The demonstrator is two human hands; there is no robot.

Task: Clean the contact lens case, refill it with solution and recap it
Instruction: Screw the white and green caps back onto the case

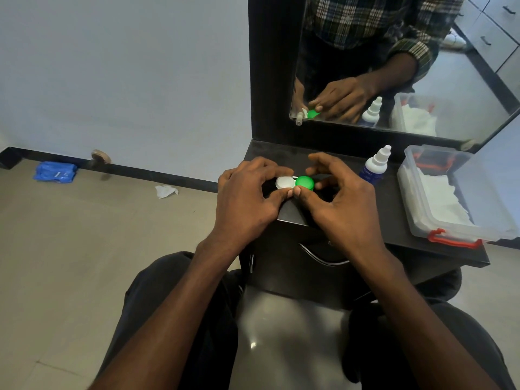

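Note:
The contact lens case [284,182] lies on the black counter [394,209] near its left edge, with a white cap on the left well and a green cap [305,182] on the right well. My left hand [247,198] grips the white side between thumb and fingers. My right hand [337,198] pinches the green cap with thumb and fingertips. A white solution bottle with a blue label [374,165] stands upright and capped just right of my right hand.
A clear plastic box [478,198] with red clips holds white tissues at the counter's right end. A black-framed mirror [422,66] stands behind. On the floor at left lie a crumpled tissue [166,191] and a blue packet [55,172].

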